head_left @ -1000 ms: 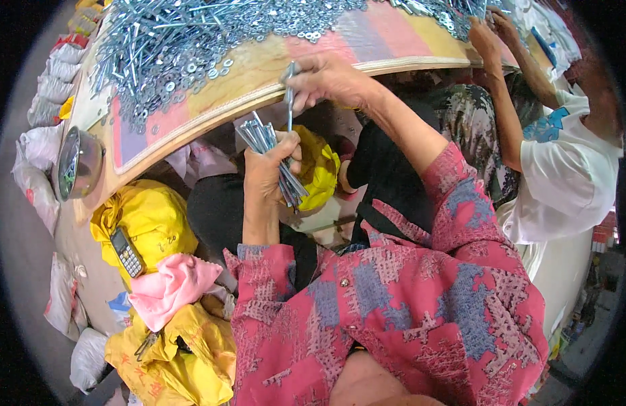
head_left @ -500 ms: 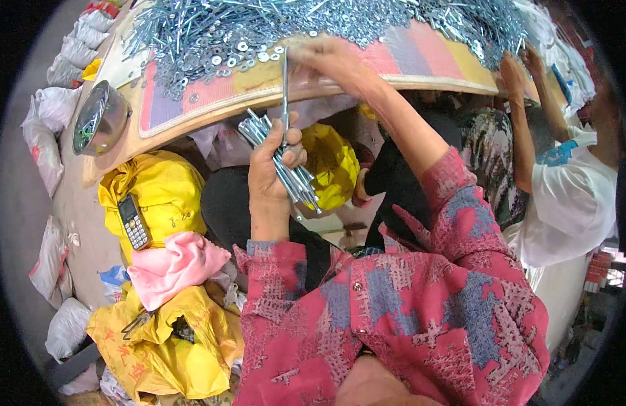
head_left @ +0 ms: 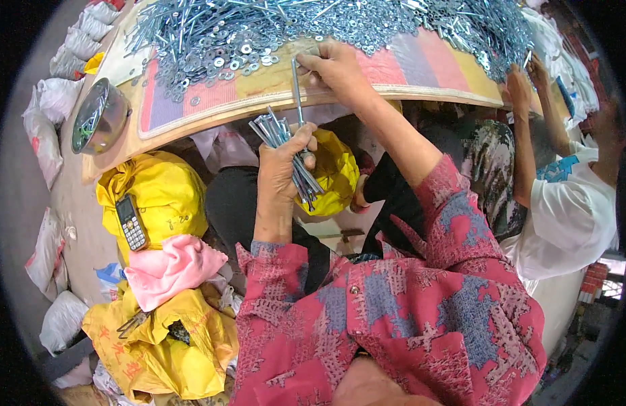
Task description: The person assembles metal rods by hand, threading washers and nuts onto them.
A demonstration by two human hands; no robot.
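My left hand (head_left: pixel 286 162) is closed round a bundle of long silvery bolts (head_left: pixel 306 181) below the table's near edge. One long bolt (head_left: pixel 297 91) stands nearly upright from its thumb and fingers. At that bolt's upper end is my right hand (head_left: pixel 334 71), its thumb and forefinger pinched close to the tip. Whatever lies between those fingertips is too small to make out. Beyond the hands, loose flat washers (head_left: pixel 246 49) are scattered on the striped mat (head_left: pixel 221 95), in front of a big heap of metal bolts (head_left: pixel 286 20).
A metal bowl (head_left: pixel 113 128) stands at the table's left end. Below lie a yellow sack (head_left: pixel 167 176) with a keypad phone (head_left: pixel 131 223), a pink cloth (head_left: pixel 171 271) and an open yellow bag (head_left: pixel 319 155). At right, a co-worker's hands (head_left: pixel 522 84) work by the heap.
My right hand, blurred before, has come to the upright bolt's top. My left hand has shifted slightly right and down with the bundle, and the upright bolt leans a little more.
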